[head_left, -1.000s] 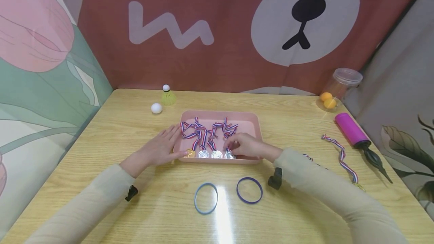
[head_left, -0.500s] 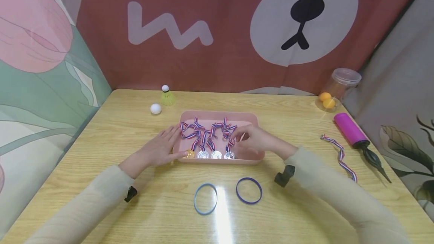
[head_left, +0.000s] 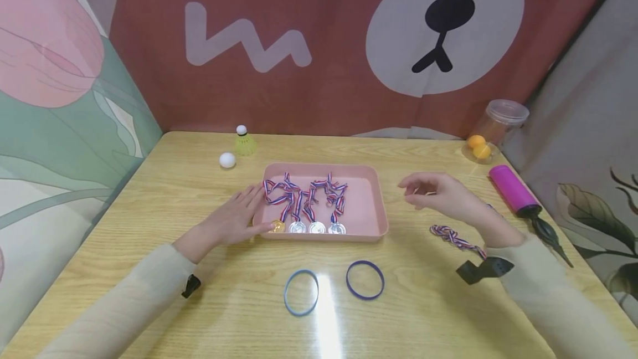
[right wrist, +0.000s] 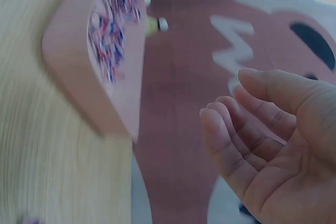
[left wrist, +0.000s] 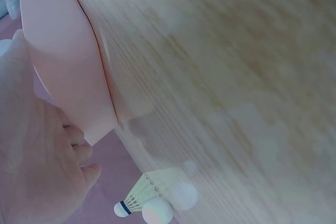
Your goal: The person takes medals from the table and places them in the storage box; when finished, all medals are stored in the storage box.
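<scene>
Medals [head_left: 317, 227] lie in the tray [head_left: 368, 209], ribbons [head_left: 298, 205] apparently touching.

Left forearm [head_left: 119, 303] enters from 8 o'clock; left hand [head_left: 231, 218] has fingers extended toward 2. Right forearm [head_left: 553, 303] enters from 4 o'clock; right hand [head_left: 446, 197] points toward 9, fingers loosely curved.

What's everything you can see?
Tray: one, pink, table's middle
Gold medal: one, tray's front left
Silver medals: three, right of gold
Ribbons: several, red-white-blue, in and right of tray
Rings: two, light and dark blue, front
Ball: one, white, back left
Shuttlecock: one, yellow, beside ball
Jar: one, clear, back right
Orange balls: two, in jar
Pump: one, pink-black, right
Table: one, tan, underneath
Wall cloths: several, brown and patterned, around
Cameras: two, black, at cuffs
Sleeves: two, cream, both sides
Left hand: one, touching tray
Right hand: one, above table
</scene>
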{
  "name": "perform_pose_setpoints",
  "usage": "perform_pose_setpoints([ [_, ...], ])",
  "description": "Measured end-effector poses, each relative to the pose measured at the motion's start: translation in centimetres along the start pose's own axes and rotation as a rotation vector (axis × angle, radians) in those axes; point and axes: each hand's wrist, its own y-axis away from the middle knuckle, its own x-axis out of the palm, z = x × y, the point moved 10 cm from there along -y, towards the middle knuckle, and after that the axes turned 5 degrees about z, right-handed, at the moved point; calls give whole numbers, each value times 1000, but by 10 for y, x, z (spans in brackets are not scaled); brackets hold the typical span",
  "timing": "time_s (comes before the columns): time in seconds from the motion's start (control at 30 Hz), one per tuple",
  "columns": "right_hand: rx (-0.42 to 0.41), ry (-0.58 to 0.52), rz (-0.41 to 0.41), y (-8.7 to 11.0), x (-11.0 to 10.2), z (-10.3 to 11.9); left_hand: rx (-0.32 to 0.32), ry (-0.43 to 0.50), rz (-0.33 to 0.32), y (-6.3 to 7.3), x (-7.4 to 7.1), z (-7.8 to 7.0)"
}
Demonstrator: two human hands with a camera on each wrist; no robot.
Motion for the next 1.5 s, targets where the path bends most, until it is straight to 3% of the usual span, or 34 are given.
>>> perform_pose_setpoints([
  [0.3, 64, 43, -110, 61, -47, -45, 7, -2, -6, 1, -2, -1],
  [0.43, 152, 46, -145, 89, -61, -78, 10, -8, -10, 0, -2, -1],
  [0.57, 286, 37, -141, 117, -69, -114, 16, -17, -17, 1, -2, -1],
  [0.73, 390, 78, -73, 141, -65, -148, 22, -15, -26, 1, -4, -2],
  [0.87, 424, 85, -25, 153, -57, -166, 19, -12, -24, 0, -4, -2],
  [1.1, 424, 61, -40, 167, -48, -182, 4, -10, -1, 0, 0, -1],
  [1.3, 489, 100, -4, 169, -43, -190, 4, -12, -5, 0, 0, -1],
  [1.5, 496, 159, -3, 168, -43, -195, 8, -14, -11, -1, -1, -1],
])
